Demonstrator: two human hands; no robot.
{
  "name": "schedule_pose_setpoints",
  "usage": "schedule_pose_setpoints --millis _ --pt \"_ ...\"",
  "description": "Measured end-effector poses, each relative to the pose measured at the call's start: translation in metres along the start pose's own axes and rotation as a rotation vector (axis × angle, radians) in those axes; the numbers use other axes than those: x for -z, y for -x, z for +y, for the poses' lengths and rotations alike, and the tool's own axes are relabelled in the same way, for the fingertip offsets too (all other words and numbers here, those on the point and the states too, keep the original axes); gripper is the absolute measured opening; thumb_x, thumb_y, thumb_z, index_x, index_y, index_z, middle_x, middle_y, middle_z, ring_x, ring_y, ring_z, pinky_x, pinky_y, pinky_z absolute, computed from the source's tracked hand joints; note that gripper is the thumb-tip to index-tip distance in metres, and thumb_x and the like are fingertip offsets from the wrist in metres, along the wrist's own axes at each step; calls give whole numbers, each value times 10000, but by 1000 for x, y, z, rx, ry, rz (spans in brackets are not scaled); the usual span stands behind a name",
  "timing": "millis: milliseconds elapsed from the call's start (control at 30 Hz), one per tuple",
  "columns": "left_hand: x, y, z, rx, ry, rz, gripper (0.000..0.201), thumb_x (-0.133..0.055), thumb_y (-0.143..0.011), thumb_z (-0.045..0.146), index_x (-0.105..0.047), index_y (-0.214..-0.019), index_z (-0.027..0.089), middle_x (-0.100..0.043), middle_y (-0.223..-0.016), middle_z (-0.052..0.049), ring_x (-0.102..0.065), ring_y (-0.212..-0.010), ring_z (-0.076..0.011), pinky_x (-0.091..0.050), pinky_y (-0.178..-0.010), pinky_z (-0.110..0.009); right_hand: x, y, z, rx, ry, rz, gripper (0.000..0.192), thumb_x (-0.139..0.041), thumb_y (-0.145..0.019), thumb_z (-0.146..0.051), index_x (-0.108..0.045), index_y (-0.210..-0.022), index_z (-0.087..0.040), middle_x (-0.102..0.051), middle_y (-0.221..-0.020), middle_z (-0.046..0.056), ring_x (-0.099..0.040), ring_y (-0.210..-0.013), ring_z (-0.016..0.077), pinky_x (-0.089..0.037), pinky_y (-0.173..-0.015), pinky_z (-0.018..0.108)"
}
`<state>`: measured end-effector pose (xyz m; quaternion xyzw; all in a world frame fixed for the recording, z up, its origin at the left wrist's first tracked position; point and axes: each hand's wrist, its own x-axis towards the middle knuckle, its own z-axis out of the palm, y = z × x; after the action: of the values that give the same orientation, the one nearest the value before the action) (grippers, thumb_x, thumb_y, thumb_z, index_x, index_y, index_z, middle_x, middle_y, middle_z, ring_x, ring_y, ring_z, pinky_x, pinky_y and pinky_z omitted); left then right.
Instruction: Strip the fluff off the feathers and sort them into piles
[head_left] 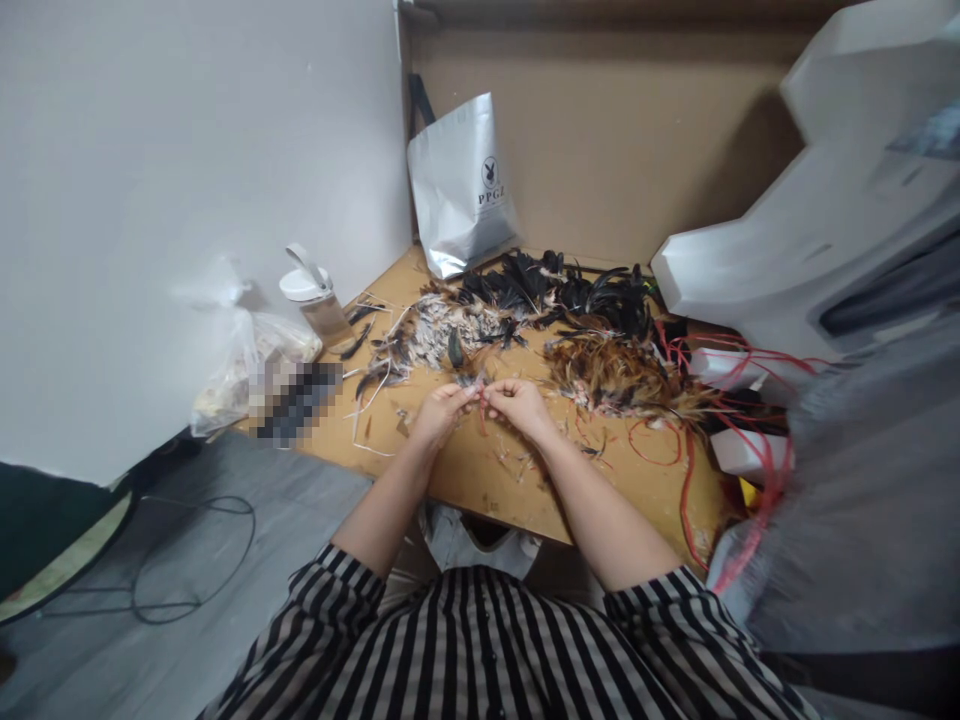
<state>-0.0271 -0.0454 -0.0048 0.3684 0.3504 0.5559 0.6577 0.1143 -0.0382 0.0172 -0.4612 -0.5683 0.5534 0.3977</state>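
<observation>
Left hand (442, 405) and right hand (516, 400) pinched together on a small feather bundle (480, 385) too tiny to make out, blurred patch (296, 400) far left, feather pile (525, 310) just beyond, red strings (720, 400) right, partly hidden.

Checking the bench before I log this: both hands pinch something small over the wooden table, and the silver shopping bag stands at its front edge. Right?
Not quite. In the head view the silver shopping bag stands at the back of the wooden table, against the wall. Both hands, left hand and right hand, do pinch something small.
</observation>
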Motion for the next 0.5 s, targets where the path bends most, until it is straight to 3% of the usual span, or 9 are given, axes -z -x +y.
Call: schedule_pose_setpoints --millis 500 --pt "9 -5 -9 -32 -118 28 171 -660 -608 262 -649 -691 112 -637 -673 -48 -554 -658 -120 -390 -612 -213 -1 -3 6 -4 45 48 207 -581 -607 -330 -585 -667 -132 -541 -459 -13 -400 -351 49 -275 -369 167"
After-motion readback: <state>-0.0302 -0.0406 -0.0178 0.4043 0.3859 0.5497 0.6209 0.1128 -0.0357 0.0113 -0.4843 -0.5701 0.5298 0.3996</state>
